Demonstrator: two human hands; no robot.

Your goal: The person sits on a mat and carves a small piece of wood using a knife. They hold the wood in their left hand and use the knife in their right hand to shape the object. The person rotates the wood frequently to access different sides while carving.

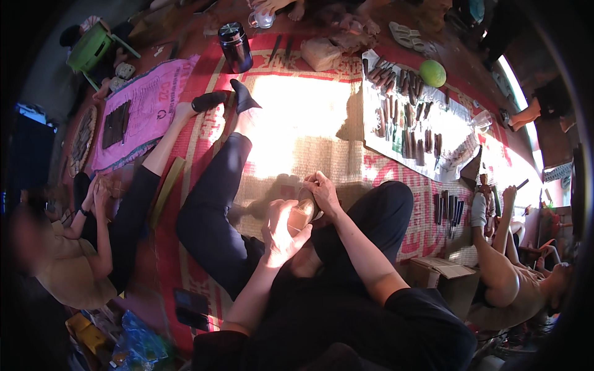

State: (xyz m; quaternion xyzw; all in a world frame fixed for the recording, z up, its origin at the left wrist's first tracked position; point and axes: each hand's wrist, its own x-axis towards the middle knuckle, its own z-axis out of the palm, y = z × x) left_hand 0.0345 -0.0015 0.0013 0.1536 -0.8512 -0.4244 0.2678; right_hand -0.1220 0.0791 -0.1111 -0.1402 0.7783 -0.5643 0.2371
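Above my lap, my left hand (283, 232) is closed around a brown, rounded, shiny thing (301, 217), which looks somewhat like a roll of tape; I cannot tell its exact kind. My right hand (323, 194) is at the far end of this thing, with its fingers bent and pinched together. Whatever lies between those fingertips is too small or hidden to name. Both hands are close together over my bent legs, and their shadow falls on the woven mat (309, 157).
Dark-handled knives or tools lie in rows on a white sheet (383, 137) at the far right, beside a green ball (432, 73). A dark jar (235, 48) stands far ahead. A cardboard box (440, 272) is at my right. People sit left and right.
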